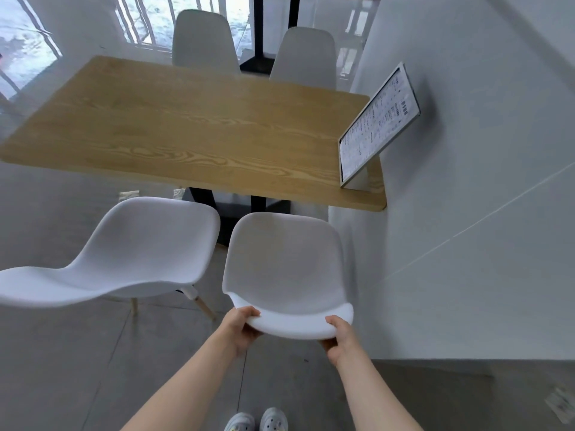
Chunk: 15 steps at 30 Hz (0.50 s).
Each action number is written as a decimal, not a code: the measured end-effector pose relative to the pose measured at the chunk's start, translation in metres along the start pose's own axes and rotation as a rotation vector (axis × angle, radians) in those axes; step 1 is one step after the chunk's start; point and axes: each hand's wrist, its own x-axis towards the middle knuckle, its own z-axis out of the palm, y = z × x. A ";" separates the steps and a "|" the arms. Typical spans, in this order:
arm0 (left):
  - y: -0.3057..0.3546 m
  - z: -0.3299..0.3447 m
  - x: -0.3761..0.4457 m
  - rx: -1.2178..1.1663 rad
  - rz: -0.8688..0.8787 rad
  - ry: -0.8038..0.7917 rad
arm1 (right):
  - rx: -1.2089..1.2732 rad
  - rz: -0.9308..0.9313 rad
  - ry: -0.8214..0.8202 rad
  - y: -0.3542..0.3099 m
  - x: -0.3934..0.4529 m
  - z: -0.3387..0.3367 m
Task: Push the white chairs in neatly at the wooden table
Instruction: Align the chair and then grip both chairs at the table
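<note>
Head view, four white chairs (284,262), one wooden table (193,132), two hands (242,326) gripping.

A smooth white wall (485,169) fills the three o'clock side, crossed by a thin pale diagonal seam. Grey concrete-look floor tiles (77,368) with fine joints spread from six to nine o'clock. At eleven and twelve o'clock, tall glass windows (28,42) let in cool daylight; what lies outside is blurred, possibly wet ground. A black post (259,26) rises at twelve o'clock.
</note>
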 end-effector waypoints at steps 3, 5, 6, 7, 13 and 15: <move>0.003 0.002 -0.004 0.009 0.032 0.007 | 0.102 -0.027 0.012 0.004 -0.004 0.002; 0.005 0.002 -0.007 0.009 0.039 0.020 | 0.164 -0.055 0.009 0.010 -0.009 0.006; 0.008 0.000 -0.010 0.019 0.043 0.031 | 0.191 -0.065 0.004 0.015 -0.011 0.009; 0.011 -0.002 -0.014 0.036 0.052 0.040 | 0.215 -0.071 0.000 0.020 -0.013 0.011; 0.068 -0.068 -0.021 -0.118 0.174 0.136 | 0.226 -0.037 -0.032 0.051 -0.033 0.035; 0.096 -0.104 -0.023 -0.222 0.219 0.159 | 0.224 -0.064 -0.029 0.058 -0.037 0.042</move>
